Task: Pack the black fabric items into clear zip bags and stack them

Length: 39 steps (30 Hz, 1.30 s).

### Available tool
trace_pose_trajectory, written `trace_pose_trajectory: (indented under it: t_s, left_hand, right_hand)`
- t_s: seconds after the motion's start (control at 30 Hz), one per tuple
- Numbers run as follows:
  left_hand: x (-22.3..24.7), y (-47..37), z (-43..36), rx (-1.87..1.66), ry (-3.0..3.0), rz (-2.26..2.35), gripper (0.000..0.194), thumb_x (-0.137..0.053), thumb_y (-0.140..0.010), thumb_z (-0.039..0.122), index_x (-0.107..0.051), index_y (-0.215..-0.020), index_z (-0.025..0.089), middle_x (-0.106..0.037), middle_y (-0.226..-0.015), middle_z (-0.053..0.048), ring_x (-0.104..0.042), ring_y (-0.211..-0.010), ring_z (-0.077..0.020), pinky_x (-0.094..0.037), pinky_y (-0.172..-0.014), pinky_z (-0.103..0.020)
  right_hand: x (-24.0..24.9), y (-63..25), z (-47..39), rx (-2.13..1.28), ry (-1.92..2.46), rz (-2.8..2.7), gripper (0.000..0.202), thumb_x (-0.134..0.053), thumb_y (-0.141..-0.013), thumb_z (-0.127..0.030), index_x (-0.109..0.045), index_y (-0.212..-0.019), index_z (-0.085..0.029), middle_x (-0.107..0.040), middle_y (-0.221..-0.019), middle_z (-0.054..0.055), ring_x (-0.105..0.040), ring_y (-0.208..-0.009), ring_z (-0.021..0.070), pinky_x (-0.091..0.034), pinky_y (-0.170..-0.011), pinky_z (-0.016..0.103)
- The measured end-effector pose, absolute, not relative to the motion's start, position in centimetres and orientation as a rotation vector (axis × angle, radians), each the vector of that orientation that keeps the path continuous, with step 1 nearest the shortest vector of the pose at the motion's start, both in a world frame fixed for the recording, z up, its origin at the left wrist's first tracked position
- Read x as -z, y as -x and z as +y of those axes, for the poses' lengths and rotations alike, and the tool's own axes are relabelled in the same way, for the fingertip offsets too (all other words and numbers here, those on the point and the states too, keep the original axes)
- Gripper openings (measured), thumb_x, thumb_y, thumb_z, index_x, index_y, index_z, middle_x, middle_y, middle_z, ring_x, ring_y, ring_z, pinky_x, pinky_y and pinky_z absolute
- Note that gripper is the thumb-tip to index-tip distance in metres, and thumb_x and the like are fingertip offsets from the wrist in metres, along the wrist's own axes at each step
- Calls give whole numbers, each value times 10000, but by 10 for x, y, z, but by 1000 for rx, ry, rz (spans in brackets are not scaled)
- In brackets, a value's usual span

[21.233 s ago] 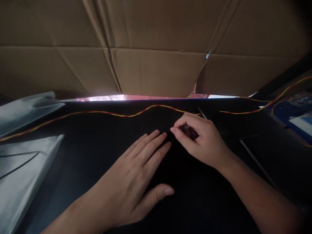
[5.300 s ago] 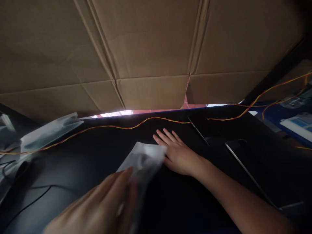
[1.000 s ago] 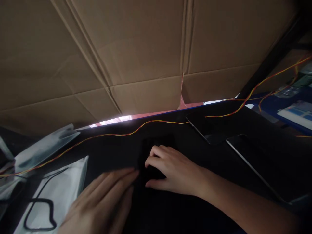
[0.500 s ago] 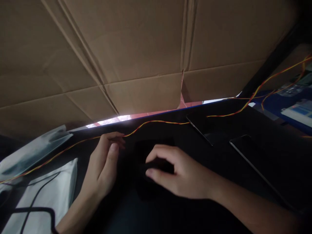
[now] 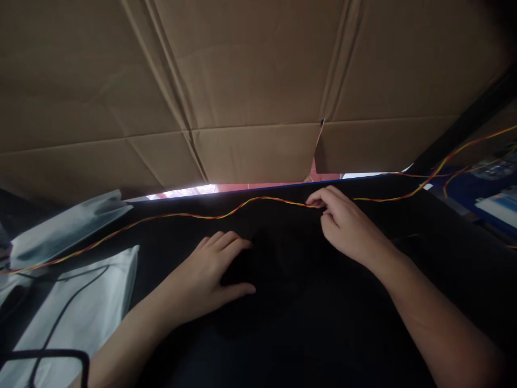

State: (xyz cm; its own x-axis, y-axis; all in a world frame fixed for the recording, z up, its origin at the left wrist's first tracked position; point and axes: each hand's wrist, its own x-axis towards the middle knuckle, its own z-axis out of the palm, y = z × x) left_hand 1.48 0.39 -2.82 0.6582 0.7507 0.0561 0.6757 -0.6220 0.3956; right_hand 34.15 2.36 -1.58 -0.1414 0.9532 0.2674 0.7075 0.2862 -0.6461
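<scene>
My left hand [image 5: 218, 264] rests low over the black surface, fingers curved and thumb set apart. It curls about the edge of something dark, which blends into the black surface and cannot be made out. Farther right, my right hand [image 5: 343, 221] has bent fingers, drawn together beside a twisted red and yellow wire [image 5: 262, 198]. What those fingers hold, if anything, is hidden. Beyond my right wrist, a faint pale edge shows on a flat dark slab [image 5: 407, 236], mostly lost behind the forearm and in shadow.
A large cardboard sheet [image 5: 258, 75] stands behind the black table [image 5: 283, 350]. White pouches [image 5: 72, 231] and a flat white packet [image 5: 89, 302] lie at left, with black cables [image 5: 60, 353]. A blue tray [image 5: 464, 188] with small items is at far right.
My right hand has left the dark thing near the middle and moved right and away to the wire. My left hand has moved right and closer to me, turning palm down. The view has shifted slightly.
</scene>
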Motion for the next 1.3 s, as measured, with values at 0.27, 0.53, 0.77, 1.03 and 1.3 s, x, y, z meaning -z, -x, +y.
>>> trace_pose_trajectory:
  t_s: [0.27,0.53,0.77,1.03,1.3]
  left_hand:
    - [13,11,16,-192,-2238,1099,391,-832,-914,424,-705,-1274,337,-730,-1246,-17,-743,-1051,-230,-616,-886,-317]
    - [-7,30,15,-223,-2268,1112,293,-602,-933,263,-785,-1137,367,-802,-935,8,-756,-777,-203,-606,-658,-261]
    - [-3,20,16,-434,-2496,1189,182,-611,-1012,363,-699,-1153,291,-725,-1189,-45,-715,-1099,-245,-622,-948,-355]
    - [2,18,11,-201,-2364,1123,329,-650,-969,278,-714,-1275,382,-792,-1109,22,-784,-927,-184,-628,-811,-282]
    - [7,31,24,-454,-2742,1542,347,-474,-1045,374,-730,-1263,287,-803,-1025,-74,-778,-848,-297,-592,-711,-416]
  right_hand:
    - [7,-317,9,-910,1159,-2338,119,-705,-970,-230,-758,-1066,-278,-761,-1155,23,-702,-1101,237,-551,-978,409]
    - [4,-374,22,-883,1850,-2123,277,-620,-971,-306,-748,-1215,-283,-792,-1205,87,-767,-1044,331,-609,-902,482]
    - [5,-343,12,-280,1469,-2230,453,-586,-950,-153,-641,-1387,-261,-618,-1426,115,-560,-1394,318,-489,-1152,522]
    - [2,-329,9,-676,1321,-2486,126,-661,-980,-223,-723,-872,-243,-725,-973,17,-654,-899,200,-506,-781,358]
    - [-1,-331,9,-887,1465,-2429,295,-783,-914,-476,-780,-1162,-317,-702,-922,3,-624,-746,175,-442,-628,308]
